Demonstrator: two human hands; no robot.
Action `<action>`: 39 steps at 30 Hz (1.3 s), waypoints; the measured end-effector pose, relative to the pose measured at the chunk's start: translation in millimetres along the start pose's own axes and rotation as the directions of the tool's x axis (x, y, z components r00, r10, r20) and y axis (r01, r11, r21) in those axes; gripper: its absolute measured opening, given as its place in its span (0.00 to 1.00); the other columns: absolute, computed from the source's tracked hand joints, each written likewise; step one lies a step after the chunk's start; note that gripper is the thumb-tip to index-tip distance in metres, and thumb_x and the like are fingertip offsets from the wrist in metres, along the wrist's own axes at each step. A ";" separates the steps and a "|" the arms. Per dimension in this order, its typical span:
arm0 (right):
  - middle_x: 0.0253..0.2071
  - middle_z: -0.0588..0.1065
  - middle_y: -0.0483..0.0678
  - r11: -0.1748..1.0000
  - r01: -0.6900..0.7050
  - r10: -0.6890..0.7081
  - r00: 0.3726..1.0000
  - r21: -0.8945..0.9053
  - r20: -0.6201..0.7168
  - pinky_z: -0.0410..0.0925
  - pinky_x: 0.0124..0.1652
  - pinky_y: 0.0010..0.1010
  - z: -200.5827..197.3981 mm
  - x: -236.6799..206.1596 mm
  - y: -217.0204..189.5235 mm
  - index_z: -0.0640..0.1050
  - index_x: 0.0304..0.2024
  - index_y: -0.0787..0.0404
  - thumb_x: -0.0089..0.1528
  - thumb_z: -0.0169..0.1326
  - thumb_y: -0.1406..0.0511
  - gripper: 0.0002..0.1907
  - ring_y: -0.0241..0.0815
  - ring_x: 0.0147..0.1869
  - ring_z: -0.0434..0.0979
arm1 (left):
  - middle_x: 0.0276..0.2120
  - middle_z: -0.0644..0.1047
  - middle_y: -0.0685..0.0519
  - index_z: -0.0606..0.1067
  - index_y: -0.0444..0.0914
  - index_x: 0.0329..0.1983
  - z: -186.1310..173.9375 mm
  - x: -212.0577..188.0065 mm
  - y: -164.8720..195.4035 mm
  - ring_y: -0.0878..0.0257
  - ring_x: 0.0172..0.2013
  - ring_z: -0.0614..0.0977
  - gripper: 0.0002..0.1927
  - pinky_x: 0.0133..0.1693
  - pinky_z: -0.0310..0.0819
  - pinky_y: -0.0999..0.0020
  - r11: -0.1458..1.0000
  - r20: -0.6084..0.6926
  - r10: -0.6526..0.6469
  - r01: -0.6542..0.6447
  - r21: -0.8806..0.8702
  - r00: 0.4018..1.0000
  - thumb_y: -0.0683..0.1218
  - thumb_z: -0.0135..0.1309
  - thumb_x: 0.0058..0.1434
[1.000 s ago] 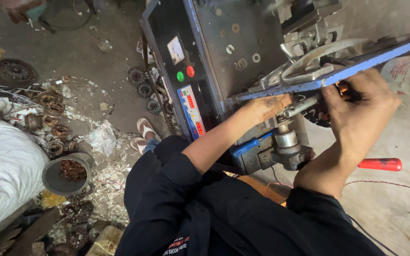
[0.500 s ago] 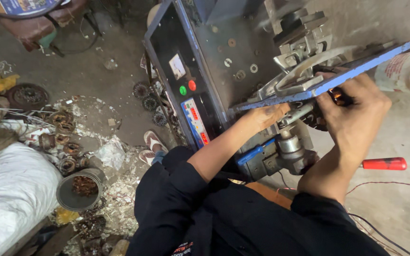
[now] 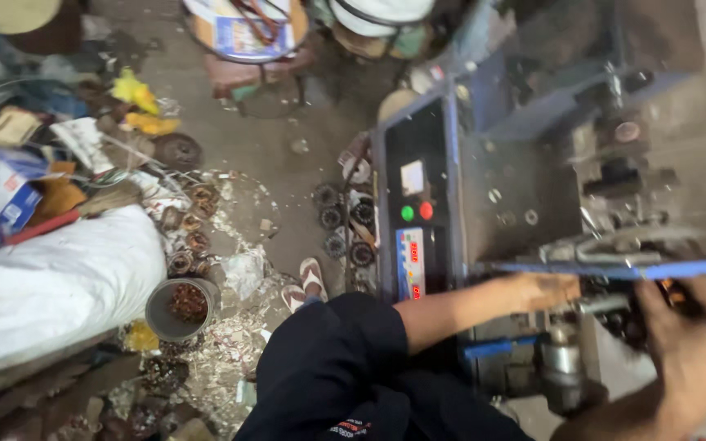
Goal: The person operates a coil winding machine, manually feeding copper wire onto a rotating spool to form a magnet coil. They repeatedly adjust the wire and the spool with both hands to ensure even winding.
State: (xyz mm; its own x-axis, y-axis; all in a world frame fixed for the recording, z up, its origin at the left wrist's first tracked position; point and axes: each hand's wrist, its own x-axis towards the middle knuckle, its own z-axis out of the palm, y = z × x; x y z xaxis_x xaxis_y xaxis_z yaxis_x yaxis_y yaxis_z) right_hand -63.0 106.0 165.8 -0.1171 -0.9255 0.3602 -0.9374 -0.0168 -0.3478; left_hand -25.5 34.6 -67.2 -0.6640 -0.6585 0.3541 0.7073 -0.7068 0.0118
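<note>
Two hands at the blue machine point(image 3: 516, 188): left hand point(image 3: 545, 290) laid flat under the blue plate edge point(image 3: 614, 268), grasp impossible to tell; right hand point(image 3: 688, 343) curled, blurred, around a dark part point(image 3: 672, 298) beside the metal cylinder point(image 3: 564, 359).

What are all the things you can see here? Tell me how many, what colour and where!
machine: one, grey and blue, right side
control panel: one, black, on the machine's left face
round buttons: two, green and red, on the panel
blue bar: one, across the machine, just above both hands
metal cylinder: one, silvery, below the bar
white sack: one, left side on the floor
grey bucket: one, holds brownish scrap, beside the sack
dark round metal parts: several, on the floor left of the machine
sandal: one pair, pale with red straps, floor centre
left hand: reaches under the bar
right hand: blurred, at the dark part under the bar
</note>
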 end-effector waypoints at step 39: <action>0.44 0.80 0.53 0.990 0.132 -0.133 0.991 -0.054 -0.014 0.72 0.49 0.26 1.2 18.5 4.9 0.83 0.49 0.69 0.65 0.67 0.70 0.12 0.41 0.45 0.81 | 0.64 0.70 0.50 0.63 0.34 0.73 0.9 6.6 22.0 0.59 0.59 0.71 0.49 0.59 0.61 0.61 1.000 0.133 -0.028 0.027 0.004 0.991 0.52 0.72 0.50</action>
State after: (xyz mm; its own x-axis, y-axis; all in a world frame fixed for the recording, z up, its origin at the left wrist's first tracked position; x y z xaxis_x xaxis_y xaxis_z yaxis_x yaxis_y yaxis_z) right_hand -69.4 88.4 169.8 0.0042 -0.9095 0.4156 -0.9609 -0.1188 -0.2503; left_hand -14.2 14.9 -63.8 -0.6452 -0.5985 0.4749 0.6897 -0.7237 0.0251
